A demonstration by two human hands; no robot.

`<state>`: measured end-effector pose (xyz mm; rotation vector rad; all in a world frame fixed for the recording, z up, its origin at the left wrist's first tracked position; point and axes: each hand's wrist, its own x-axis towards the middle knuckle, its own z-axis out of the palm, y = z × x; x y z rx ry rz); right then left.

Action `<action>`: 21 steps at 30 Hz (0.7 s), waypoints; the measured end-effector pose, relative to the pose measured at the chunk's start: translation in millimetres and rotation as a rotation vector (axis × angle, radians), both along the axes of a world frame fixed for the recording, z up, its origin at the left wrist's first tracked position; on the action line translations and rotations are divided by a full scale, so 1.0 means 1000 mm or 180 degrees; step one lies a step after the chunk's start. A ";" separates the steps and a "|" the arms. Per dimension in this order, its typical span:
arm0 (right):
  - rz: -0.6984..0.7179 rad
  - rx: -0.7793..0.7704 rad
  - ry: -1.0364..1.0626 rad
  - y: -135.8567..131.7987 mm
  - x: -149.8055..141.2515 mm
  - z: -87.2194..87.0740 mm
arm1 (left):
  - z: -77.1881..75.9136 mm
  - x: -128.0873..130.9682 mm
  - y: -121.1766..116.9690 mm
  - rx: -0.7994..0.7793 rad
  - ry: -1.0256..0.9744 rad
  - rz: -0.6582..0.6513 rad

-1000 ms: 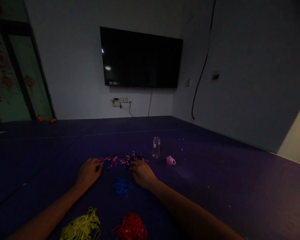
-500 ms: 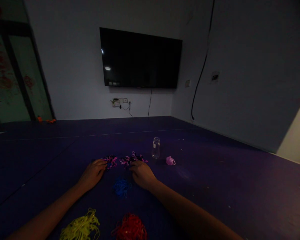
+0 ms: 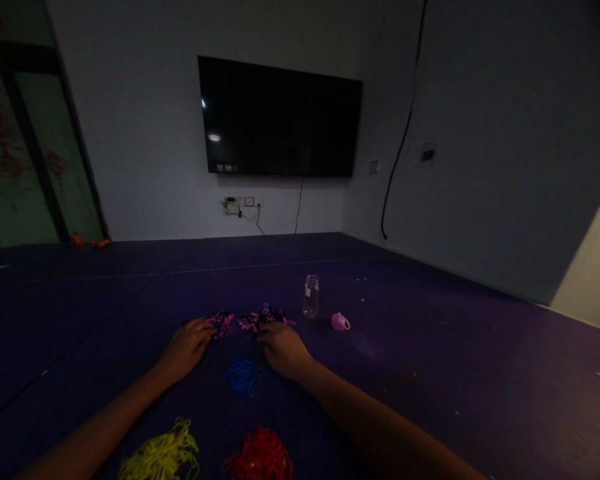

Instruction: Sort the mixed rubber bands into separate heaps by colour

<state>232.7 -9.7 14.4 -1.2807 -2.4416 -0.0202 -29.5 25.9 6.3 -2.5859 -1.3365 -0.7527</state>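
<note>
Lies part-separated: blue heap [image 3: 243,377], yellow heap [image 3: 161,455], red heap [image 3: 263,457] apart; mixed pink-and-dark bands [image 3: 251,323] by left hand [image 3: 187,347], right hand [image 3: 286,349]; too dim to tell either's grip.

Bottle [image 3: 311,297] and lid [image 3: 338,322] right of two band piles [image 3: 221,323] on the floor [image 3: 405,347].

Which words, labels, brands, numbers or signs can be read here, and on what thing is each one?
Nothing can be read for certain.
Clear bottle: white label, too small to read.
Red decorations on the glass door: too blurred to read.
Television: no readable brand.
</note>
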 end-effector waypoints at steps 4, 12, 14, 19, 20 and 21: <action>-0.0003 -0.0022 0.0015 0.000 0.000 0.000 | 0.002 0.002 -0.001 -0.0035 -0.0016 -0.0042; -0.0021 -0.0010 0.0017 -0.003 0.000 0.003 | -0.004 -0.002 0.004 0.0082 -0.0062 -0.0183; -0.0026 -0.0015 0.0017 -0.003 0.000 0.003 | -0.005 -0.003 0.006 0.0096 -0.0062 -0.0198; -0.0027 -0.0064 0.0003 -0.001 0.000 0.001 | -0.005 -0.002 0.007 0.0204 -0.0074 -0.0192; -0.0018 -0.0067 0.0007 0.000 0.000 0.001 | -0.005 -0.002 0.006 0.0241 -0.0088 -0.0214; -0.0002 -0.0063 0.0010 0.000 0.000 0.001 | -0.004 -0.002 0.006 0.0266 -0.0104 -0.0257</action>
